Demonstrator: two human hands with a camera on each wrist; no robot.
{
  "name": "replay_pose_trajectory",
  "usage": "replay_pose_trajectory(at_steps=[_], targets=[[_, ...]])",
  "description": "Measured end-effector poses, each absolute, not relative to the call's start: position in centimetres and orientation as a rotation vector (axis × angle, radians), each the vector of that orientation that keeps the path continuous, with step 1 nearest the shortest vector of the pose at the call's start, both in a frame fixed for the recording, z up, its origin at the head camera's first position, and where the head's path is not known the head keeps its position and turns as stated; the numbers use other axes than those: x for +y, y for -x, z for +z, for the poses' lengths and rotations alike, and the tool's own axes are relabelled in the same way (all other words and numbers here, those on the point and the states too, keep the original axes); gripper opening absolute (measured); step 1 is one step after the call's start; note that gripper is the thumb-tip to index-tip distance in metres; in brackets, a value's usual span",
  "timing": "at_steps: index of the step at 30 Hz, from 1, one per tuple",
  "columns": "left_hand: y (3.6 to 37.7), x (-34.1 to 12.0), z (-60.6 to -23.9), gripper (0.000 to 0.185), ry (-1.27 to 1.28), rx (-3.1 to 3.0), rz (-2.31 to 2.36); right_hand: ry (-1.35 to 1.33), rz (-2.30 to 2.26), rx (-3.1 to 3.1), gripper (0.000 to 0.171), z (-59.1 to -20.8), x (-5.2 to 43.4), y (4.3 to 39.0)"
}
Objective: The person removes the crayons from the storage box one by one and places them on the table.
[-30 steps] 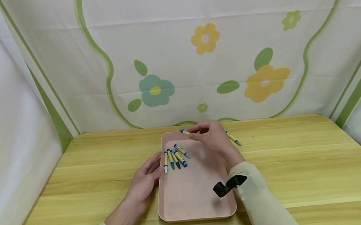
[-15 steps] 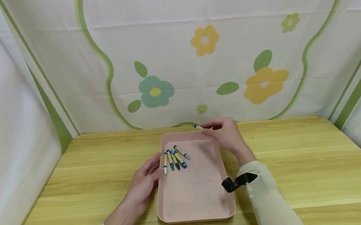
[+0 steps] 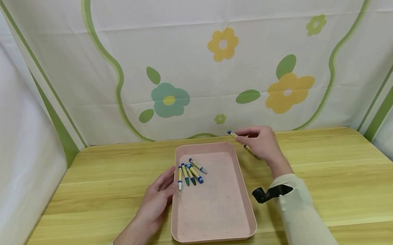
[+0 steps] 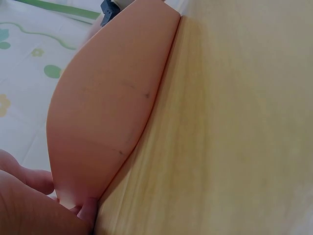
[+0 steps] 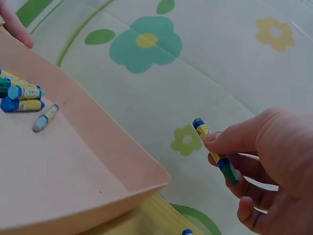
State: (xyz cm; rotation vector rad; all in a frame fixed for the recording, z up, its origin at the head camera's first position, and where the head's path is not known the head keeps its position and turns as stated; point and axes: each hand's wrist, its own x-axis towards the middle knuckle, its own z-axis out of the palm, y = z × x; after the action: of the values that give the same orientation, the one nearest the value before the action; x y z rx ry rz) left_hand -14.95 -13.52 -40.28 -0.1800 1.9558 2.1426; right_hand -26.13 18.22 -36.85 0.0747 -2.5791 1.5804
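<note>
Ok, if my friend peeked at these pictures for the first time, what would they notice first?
Probably the pink tray on the wooden table, with a little group of crayons toward its far left side. Then the green crayon pinched in the right hand, off the tray's far right corner, and the big flowers on the white cloth behind.

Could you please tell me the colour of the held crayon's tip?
The crayon's tip is dark green, seen best in the right wrist view.
</note>
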Motion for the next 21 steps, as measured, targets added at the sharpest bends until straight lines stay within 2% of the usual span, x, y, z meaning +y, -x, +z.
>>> replay_pose_trajectory(at_steps=[21], targets=[[14.9,-13.6,-40.3,0.056,0.181,1.948,2.147,0.069,1.547,-2.584,0.032,-37.5,22.3,26.0]])
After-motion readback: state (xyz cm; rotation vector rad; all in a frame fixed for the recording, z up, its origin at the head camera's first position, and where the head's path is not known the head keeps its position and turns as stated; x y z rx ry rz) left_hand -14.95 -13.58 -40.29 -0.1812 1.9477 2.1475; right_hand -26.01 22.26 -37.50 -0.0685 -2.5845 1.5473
